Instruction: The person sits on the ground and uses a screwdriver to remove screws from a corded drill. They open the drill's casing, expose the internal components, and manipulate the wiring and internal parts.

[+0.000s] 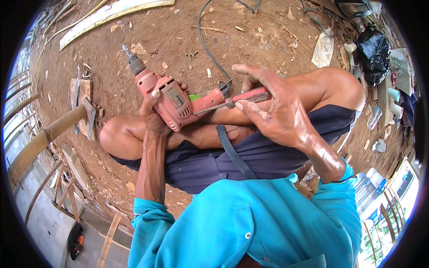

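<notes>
A faded red power drill (pixel 172 100) lies across my crossed legs, its chuck and bit (pixel 133 60) pointing to the far left. Gripped round the drill's body, my left hand (pixel 155 109) has its thumb on top. My right hand (pixel 279 107) holds a screwdriver (pixel 250 96) by its red handle between thumb and palm, with the index finger stretched out. The screwdriver's shaft points left, and its tip is at the drill's casing near the handle; whether it sits in a screw I cannot tell. A dark power cord (pixel 206 42) runs from the drill's handle end.
Several screws (pixel 191 55) lie on the brown dirt floor beyond the drill. Wood scraps with a metal blade (pixel 85 102) are at the left, near a bamboo pole (pixel 49 140). A black plastic bag (pixel 374 53) and cups (pixel 394 94) stand at the right.
</notes>
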